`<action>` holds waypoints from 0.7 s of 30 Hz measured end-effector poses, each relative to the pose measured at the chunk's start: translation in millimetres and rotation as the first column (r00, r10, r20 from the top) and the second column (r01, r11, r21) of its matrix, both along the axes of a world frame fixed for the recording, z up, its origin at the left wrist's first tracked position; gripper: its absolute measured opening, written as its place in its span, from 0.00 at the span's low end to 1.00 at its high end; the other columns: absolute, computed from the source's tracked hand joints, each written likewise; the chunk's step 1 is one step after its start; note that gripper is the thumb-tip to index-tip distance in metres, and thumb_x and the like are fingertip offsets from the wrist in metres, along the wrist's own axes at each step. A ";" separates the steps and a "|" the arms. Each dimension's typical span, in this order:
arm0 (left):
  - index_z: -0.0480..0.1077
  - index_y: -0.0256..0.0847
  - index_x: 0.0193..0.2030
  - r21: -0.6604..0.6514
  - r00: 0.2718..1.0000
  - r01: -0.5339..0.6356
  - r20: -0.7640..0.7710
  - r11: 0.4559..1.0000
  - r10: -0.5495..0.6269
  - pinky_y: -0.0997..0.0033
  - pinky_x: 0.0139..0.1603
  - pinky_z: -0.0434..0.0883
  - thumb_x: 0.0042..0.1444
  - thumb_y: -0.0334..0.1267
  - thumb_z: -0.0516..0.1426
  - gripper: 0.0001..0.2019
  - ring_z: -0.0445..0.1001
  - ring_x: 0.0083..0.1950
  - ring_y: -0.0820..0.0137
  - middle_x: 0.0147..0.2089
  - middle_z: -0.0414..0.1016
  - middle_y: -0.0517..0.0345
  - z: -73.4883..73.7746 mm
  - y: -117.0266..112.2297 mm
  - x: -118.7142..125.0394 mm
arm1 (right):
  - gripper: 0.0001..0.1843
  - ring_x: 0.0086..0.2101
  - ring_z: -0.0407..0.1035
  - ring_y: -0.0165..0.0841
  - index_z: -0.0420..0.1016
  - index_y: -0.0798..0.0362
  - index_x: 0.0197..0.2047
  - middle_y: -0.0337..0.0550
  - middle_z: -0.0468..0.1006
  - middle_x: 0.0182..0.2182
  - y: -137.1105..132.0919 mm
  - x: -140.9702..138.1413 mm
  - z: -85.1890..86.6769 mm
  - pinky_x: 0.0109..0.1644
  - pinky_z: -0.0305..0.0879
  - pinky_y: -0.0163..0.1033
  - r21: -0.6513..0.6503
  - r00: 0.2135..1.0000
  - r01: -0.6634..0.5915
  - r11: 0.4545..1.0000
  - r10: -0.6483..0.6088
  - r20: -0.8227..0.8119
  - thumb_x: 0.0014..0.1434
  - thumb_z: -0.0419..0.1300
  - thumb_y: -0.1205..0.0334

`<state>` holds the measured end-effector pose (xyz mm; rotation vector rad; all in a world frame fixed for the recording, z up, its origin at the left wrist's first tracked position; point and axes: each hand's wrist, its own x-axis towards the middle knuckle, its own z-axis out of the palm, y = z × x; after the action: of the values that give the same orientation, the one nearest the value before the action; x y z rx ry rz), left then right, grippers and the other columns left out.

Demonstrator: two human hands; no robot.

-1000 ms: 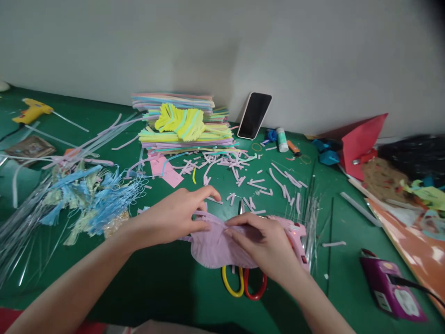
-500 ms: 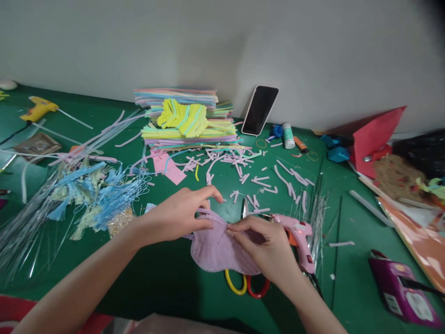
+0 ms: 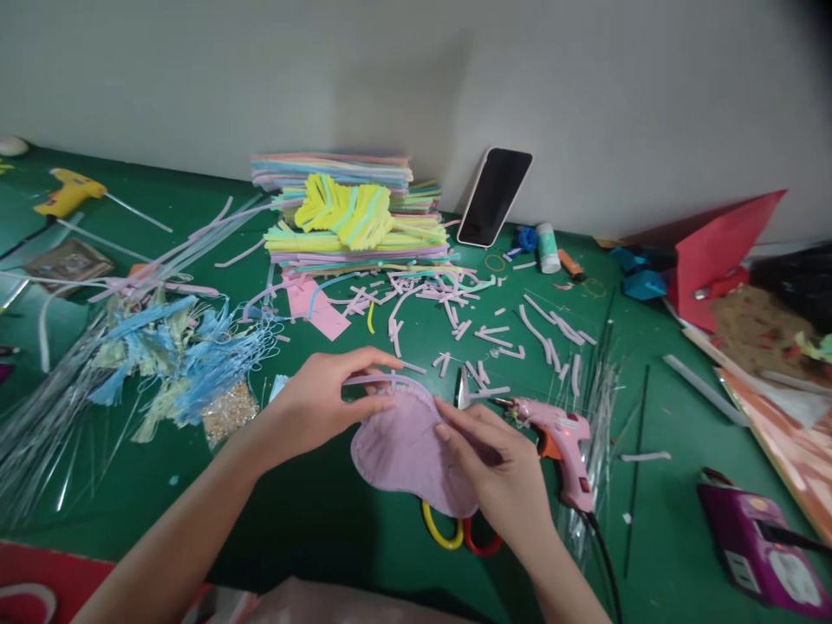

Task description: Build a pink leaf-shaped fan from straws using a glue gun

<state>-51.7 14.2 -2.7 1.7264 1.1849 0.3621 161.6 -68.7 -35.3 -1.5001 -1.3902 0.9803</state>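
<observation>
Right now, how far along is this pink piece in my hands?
Done: the lilac ribbed panel is already cut round. In hand: your left hand pinches a pink strip along its top edge while your right hand holds the lower side. Left: the rest of the rim looks bare; the pink glue gun lies beside it.

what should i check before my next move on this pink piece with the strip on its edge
1. Grip: left hand and right hand both hold the pink piece: ok.
2. The pink strip follows the upper rim: ok. Whether it is bonded: cannot tell.
3. The glue gun lies beside the right hand, nozzle clear of the fingers: ok.
4. The scissors lie partly under the pink piece: not ok.
5. The cord is clear of the right wrist: cannot tell.
</observation>
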 end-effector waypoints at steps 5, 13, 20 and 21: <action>0.68 0.50 0.56 0.416 0.987 -0.075 -0.097 0.906 0.126 0.57 0.62 0.64 0.56 0.46 0.60 0.20 0.68 0.60 0.56 0.58 0.72 0.54 -1.4 -15.5 -1.9 | 0.14 0.24 0.64 0.28 0.81 0.46 0.46 0.37 0.68 0.24 -7.5 -6.7 -7.0 0.24 0.60 0.32 -0.027 0.993 0.107 0.994 -0.108 -0.055 0.57 0.62 0.61; 0.50 0.50 0.65 -0.035 0.707 -0.651 0.337 0.758 0.622 0.56 0.56 0.69 0.53 0.48 0.62 0.37 0.64 0.64 0.53 0.67 0.57 0.45 -36.5 -49.8 11.1 | 0.19 0.31 0.67 0.32 0.78 0.48 0.52 0.42 0.75 0.32 -10.2 -22.3 -11.4 0.32 0.65 0.35 -0.120 0.931 0.331 0.936 -0.344 -0.118 0.58 0.62 0.55; 0.73 0.38 0.39 -0.437 0.763 -0.455 0.258 0.776 0.592 0.76 0.32 0.67 0.44 0.43 0.67 0.17 0.71 0.33 0.71 0.34 0.74 0.59 -27.1 -31.2 13.3 | 0.15 0.25 0.64 0.27 0.79 0.49 0.50 0.36 0.69 0.25 -11.5 -33.3 -17.9 0.26 0.62 0.33 -0.005 0.961 0.258 0.966 -0.257 -0.097 0.60 0.61 0.60; 0.73 0.38 0.37 -0.415 0.770 -0.462 0.251 0.784 0.587 0.77 0.32 0.66 0.44 0.43 0.67 0.16 0.70 0.32 0.71 0.33 0.74 0.60 -24.9 -29.9 13.8 | 0.15 0.24 0.63 0.27 0.79 0.49 0.49 0.36 0.69 0.24 -11.3 -31.9 -18.1 0.26 0.61 0.32 0.036 0.969 0.243 0.969 -0.241 -0.062 0.60 0.61 0.62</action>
<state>-37.9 -15.7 -27.7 0.9439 1.3485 0.7521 129.8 -80.1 -53.4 -1.5548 -1.1484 0.8287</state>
